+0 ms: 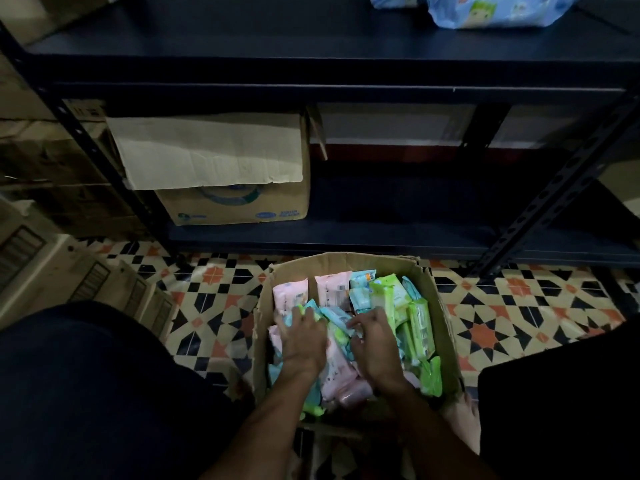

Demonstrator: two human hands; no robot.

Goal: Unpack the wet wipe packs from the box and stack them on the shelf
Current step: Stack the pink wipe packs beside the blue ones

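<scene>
Open brown corrugated cardboard box (262, 327) on patterned tile floor (519, 306), full of soft, glossy plastic wet wipe packs (332, 289): pink, pale blue, lime. Left hand (304, 336) lies flat on packs, fingers spread. Right hand (372, 341) is bent over a blue pack; grip cannot be told. Dark metal shelf (311, 39) carries a crinkly blue pack (498, 12).

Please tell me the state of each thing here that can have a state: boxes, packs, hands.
Floor box: open, full of packs.
Wet wipe packs: jumbled inside floor box.
Left hand: in the box, fingers spread on packs.
Right hand: in the box, fingers curled, hold unclear.
Shelf box: open, flap hanging down its front.
Blue packs: lying on the upper shelf.
</scene>
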